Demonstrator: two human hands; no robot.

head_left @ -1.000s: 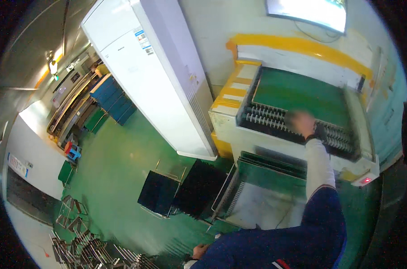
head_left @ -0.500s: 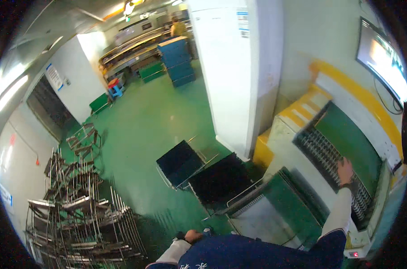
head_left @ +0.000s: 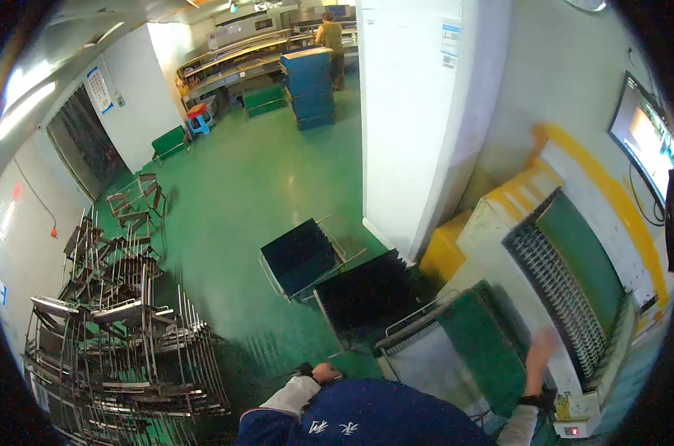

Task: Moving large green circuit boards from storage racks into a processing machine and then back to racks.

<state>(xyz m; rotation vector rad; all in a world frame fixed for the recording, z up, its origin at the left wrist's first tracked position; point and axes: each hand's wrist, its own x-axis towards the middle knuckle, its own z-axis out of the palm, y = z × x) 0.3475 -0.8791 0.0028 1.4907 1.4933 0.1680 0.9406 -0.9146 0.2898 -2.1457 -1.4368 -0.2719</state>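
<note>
My right hand (head_left: 539,355) is blurred with motion, fingers stretched out and empty, just in front of the near end of a white and yellow roller conveyor machine (head_left: 575,297). My left hand (head_left: 324,372) is tucked against my blue top at the lower edge, with a dark strap at the wrist; its fingers are too small to read. Between my hands stands a wire trolley with green boards (head_left: 463,342).
Two racks of dark panels (head_left: 300,256) (head_left: 367,293) stand on the green floor. Several stacked metal racks (head_left: 121,334) fill the left. A white pillar (head_left: 419,111), a wall monitor (head_left: 642,141), stacked blue crates (head_left: 307,85) and a person at the far benches (head_left: 329,33) lie beyond.
The view has swung to the left, away from the machine. My right hand came off the rollers and dropped toward the lower right. My left hand stayed by my chest.
</note>
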